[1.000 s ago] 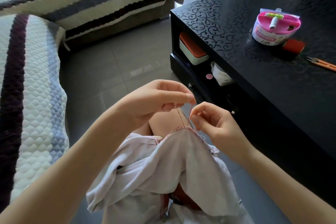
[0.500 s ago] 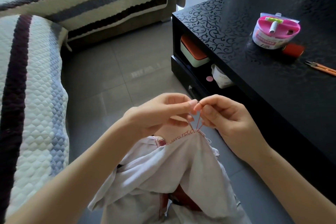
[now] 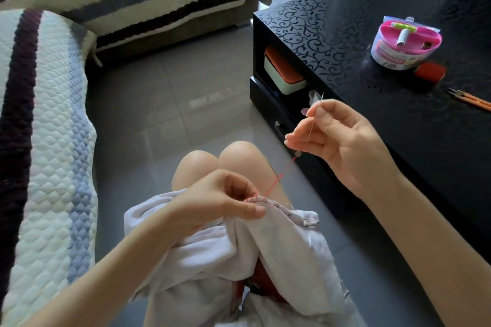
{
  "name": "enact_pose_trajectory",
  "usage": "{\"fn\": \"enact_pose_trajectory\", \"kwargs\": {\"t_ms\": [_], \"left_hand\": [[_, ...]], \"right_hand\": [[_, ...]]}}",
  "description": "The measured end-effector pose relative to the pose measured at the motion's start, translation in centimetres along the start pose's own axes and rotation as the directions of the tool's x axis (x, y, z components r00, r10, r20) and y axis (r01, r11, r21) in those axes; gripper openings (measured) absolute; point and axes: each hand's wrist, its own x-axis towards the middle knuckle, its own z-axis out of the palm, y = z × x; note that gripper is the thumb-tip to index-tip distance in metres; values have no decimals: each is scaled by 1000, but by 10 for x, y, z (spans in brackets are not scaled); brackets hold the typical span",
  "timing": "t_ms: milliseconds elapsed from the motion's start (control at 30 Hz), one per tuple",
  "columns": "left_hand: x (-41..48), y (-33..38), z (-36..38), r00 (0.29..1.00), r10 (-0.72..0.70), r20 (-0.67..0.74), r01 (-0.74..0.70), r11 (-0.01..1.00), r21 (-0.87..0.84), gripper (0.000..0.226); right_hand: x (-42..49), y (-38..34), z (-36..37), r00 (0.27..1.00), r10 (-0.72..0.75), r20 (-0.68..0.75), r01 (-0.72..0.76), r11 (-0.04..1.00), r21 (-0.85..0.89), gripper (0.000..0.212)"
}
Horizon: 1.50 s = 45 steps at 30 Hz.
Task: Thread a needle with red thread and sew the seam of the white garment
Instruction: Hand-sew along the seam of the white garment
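Grey tiled floor, striped quilted sofa, glossy black table.

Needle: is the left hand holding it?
No, the right hand pinches the needle while the left hand grips the white garment.

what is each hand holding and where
Right hand pinches the needle along its shaft; left hand grips the white garment at the red-stitched seam edge.

The left hand and right hand are bare, with short, plain nails. The forearms are bare to the frame's edge. Two knees are bare too. At the lap a patch of reddish-brown cloth shows, possibly shorts, mostly hidden.
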Motion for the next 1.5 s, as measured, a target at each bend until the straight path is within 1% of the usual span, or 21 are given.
{"fn": "enact_pose_trajectory", "kwargs": {"t_ms": [67, 167, 300, 367, 433, 600, 767, 833, 867, 900, 967, 1000, 1067, 1133, 1200, 1267, 1367, 1500], "left_hand": [[-5, -6, -5, 1000, -13, -3, 12, 999, -51, 22], [-12, -12, -8, 999, -21, -24, 19, 996, -88, 23], [-17, -14, -7, 999, -18, -38, 14, 994, -104, 23], [-17, -15, -6, 997, -40, -59, 33, 993, -111, 17], [-16, -16, -7, 993, -68, -92, 58, 993, -106, 17], [-16, -19, -9, 983, -118, -137, 107, 991, -85, 29], [-16, -19, -8, 986, -133, -98, 126, 989, -78, 43], [-15, -19, -10, 984, -142, -110, 131, 986, -100, 48], [-15, -19, -11, 983, -142, -114, 130, 986, -108, 46], [-15, -18, -11, 985, -135, -111, 123, 986, -115, 38], [-16, -17, -11, 988, -115, -101, 101, 985, -138, 22], [-16, -18, -11, 989, -105, -107, 88, 984, -157, 19], [-17, -20, -12, 990, -95, -103, 73, 976, -204, 24], [-18, -21, -14, 993, -90, -78, 68, 967, -244, 27], [-18, -21, -14, 996, -77, -49, 62, 964, -260, 18], [-18, -20, -13, 998, -60, -31, 50, 963, -263, 7], [-17, -17, -12, 999, -43, -18, 37, 971, -238, 5], [-16, -15, -12, 999, -46, -15, 42, 976, -216, 19]], "right_hand": [[15, -2, -1, 997, 78, 21, -79, 992, 97, 12], [37, 0, -1, 993, 116, 28, -118, 986, 116, 21], [62, 1, 3, 997, 68, 19, -69, 997, 32, 25], [72, 0, 7, 999, 33, -2, -33, 999, -8, 24], [81, -1, 8, 999, 4, -38, -6, 999, -41, 24], [97, -1, 5, 995, -43, -94, 35, 996, -82, 24], [106, 2, -4, 989, -99, -113, 85, 989, -124, 28], [107, 3, -7, 983, -122, -136, 105, 986, -126, 28], [105, 5, -7, 982, -130, -140, 111, 985, -136, 27], [101, 8, -6, 982, -135, -134, 113, 981, -157, 26], [87, 16, -2, 989, -128, -69, 109, 968, -228, 23], [76, 20, 1, 993, -114, -16, 105, 955, -277, 23], [49, 31, 6, 992, -76, 105, 112, 910, -400, 19], [20, 46, 8, 971, -16, 237, 139, 848, -512, 9], [-3, 61, 6, 945, 44, 325, 170, 781, -601, 9], [-17, 69, 4, 932, 81, 354, 183, 739, -648, 10], [-27, 71, 1, 932, 79, 353, 183, 739, -649, 12], [-29, 72, 1, 924, 81, 373, 197, 736, -648, 13]]}}
